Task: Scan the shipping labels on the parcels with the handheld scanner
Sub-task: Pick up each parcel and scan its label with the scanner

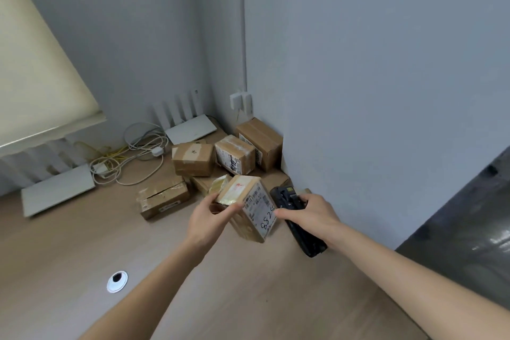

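Observation:
My left hand (211,219) grips a small cardboard parcel (248,208) by its left end and holds it tilted above the desk. Its white shipping label (260,208), with handwritten digits, faces up and to the right. My right hand (311,214) holds the black handheld scanner (296,222) just right of the parcel, and its thumb touches the label's edge. The scanner's head points away from me toward the wall corner. Several more cardboard parcels (193,159) lie behind in the corner.
The wooden desk (248,284) meets grey walls at the back and right. Two white routers (58,189) and tangled white cables (132,154) sit at the back left. A round cable grommet (117,281) is near the front. A dark surface (469,223) lies at the right.

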`<state>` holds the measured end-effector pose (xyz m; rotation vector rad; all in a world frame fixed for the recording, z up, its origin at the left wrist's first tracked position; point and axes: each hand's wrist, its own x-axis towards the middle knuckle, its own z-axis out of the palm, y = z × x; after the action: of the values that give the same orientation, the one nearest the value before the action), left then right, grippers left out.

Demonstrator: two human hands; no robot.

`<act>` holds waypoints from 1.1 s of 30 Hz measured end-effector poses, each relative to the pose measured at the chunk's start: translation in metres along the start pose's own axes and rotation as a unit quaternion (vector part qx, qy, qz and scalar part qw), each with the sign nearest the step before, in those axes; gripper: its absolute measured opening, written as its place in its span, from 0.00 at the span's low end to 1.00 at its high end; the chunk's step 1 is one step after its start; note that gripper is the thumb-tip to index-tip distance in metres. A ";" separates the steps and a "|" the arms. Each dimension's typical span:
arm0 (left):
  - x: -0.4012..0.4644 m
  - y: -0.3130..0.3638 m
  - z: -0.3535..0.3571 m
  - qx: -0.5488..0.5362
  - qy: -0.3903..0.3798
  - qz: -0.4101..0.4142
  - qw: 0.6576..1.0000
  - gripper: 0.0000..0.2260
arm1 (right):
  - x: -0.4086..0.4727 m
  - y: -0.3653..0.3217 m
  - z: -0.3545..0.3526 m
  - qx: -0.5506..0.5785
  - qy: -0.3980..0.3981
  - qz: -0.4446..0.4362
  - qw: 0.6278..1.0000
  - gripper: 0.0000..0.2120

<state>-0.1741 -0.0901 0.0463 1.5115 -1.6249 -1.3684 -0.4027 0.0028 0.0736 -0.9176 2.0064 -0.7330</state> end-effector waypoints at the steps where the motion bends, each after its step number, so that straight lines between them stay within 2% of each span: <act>1: -0.010 0.006 -0.012 -0.022 0.003 -0.002 1.000 0.36 | -0.012 -0.010 0.004 0.004 -0.004 -0.011 1.000 0.19; 5: -0.057 0.019 -0.064 -0.125 0.014 -0.014 0.992 0.29 | -0.065 -0.050 0.027 0.013 -0.009 -0.054 0.998 0.23; 10: -0.128 0.016 -0.127 -0.190 0.013 -0.010 0.982 0.20 | -0.135 -0.095 0.065 0.049 -0.035 -0.105 0.993 0.22; 16: -0.201 0.012 -0.195 -0.222 0.045 0.024 0.974 0.23 | -0.213 -0.135 0.103 0.030 -0.002 -0.127 0.992 0.24; 25: -0.282 0.016 -0.260 -0.231 0.083 0.073 0.967 0.29 | -0.294 -0.171 0.132 0.057 -0.036 -0.169 0.983 0.24; 29: -0.303 0.018 -0.278 -0.216 0.096 0.083 0.968 0.22 | -0.311 -0.184 0.135 0.040 -0.051 -0.190 0.980 0.27; 33: -0.315 0.020 -0.294 -0.200 0.113 0.076 0.970 0.18 | -0.322 -0.195 0.132 -0.031 -0.061 -0.223 0.973 0.26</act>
<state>0.1518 0.1110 0.2450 1.2250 -1.2104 -1.2924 -0.0889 0.1278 0.2854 -1.4403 1.7394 -0.8347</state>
